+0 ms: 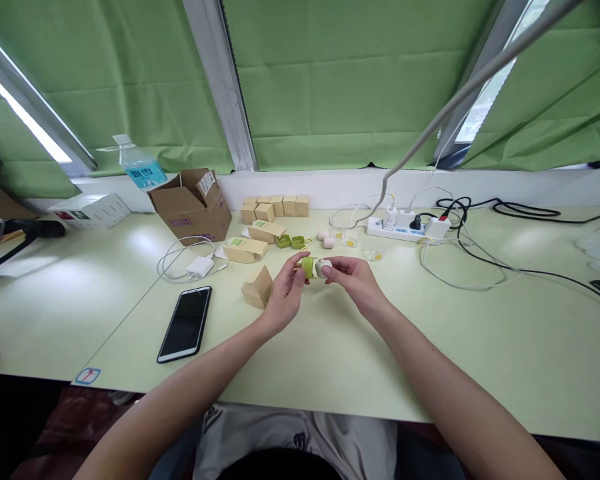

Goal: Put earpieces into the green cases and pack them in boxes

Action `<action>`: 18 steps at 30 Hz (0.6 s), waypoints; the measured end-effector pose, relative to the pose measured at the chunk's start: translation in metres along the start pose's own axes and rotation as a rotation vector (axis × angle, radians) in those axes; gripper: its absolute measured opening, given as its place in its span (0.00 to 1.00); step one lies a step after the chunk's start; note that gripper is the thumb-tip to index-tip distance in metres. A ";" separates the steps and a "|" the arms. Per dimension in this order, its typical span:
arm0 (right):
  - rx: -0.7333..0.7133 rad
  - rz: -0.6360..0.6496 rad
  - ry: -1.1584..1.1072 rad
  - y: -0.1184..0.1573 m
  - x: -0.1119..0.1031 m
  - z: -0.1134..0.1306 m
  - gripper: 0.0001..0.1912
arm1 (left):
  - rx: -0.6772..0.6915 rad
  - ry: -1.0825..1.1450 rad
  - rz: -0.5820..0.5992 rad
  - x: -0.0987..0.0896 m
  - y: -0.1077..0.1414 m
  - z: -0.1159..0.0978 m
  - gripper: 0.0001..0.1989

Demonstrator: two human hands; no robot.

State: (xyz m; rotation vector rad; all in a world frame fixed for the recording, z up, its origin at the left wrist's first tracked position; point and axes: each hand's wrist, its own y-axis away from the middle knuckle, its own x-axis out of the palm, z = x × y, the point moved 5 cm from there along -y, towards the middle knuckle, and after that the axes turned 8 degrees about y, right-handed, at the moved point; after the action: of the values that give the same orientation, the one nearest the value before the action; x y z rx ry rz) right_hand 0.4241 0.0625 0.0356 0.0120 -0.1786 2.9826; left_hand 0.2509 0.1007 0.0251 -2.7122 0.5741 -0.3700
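In the middle of the table, my left hand (286,290) is closed on a small yellow-green case (307,267). My right hand (354,280) pinches a small whitish rounded piece (323,268) right beside the case; whether the two touch I cannot tell. An opened small cardboard box (257,288) stands just left of my left hand. Beyond the hands lie green open cases (291,241), pale pink rounded pieces (327,240) and clear plastic pieces with yellow bits (374,252). Two more opened small cartons (245,250) lie to the left of these.
Several small closed boxes (276,208) line the back near a brown carton (193,205). A phone (185,325) and a white charger with cable (200,267) lie at left. At back right, a power strip (400,230) trails cables (485,257). A bottle (141,167) stands behind the carton.
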 end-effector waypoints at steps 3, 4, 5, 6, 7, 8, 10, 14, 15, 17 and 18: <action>-0.001 0.025 0.014 0.000 0.002 0.001 0.27 | 0.005 -0.027 0.030 0.000 0.001 0.001 0.24; 0.001 0.029 0.014 0.000 0.002 0.001 0.27 | 0.003 -0.040 0.041 0.000 0.001 0.001 0.24; 0.003 0.030 0.014 0.000 0.002 0.000 0.27 | 0.002 -0.052 0.050 0.001 0.001 0.002 0.24; 0.006 0.030 0.016 0.000 0.002 0.000 0.26 | 0.000 -0.061 0.057 0.001 0.002 0.002 0.23; 0.008 0.030 0.018 0.000 0.002 -0.001 0.26 | -0.002 -0.064 0.064 0.002 0.002 0.002 0.23; 0.007 0.031 0.021 0.000 0.003 -0.001 0.26 | -0.004 -0.062 0.068 0.003 0.003 0.002 0.22; -0.002 0.029 0.028 0.000 0.003 -0.002 0.25 | -0.014 -0.037 0.067 0.004 0.004 0.003 0.22; -0.010 -0.010 0.012 0.000 0.003 -0.003 0.24 | -0.034 0.035 0.051 0.005 0.006 0.007 0.20; -0.008 -0.018 0.006 0.000 0.003 -0.003 0.24 | -0.036 0.048 0.048 0.005 0.006 0.008 0.20; -0.009 -0.023 0.002 0.000 0.003 -0.004 0.24 | -0.039 0.070 0.041 0.006 0.007 0.010 0.20; -0.013 -0.021 0.006 0.000 0.003 -0.003 0.24 | -0.042 0.079 0.037 0.006 0.007 0.011 0.20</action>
State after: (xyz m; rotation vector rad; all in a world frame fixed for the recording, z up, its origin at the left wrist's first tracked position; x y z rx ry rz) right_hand 0.4210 0.0629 0.0323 0.0038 -0.1953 2.9598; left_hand 0.2569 0.0950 0.0138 -2.7331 0.6600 -0.4627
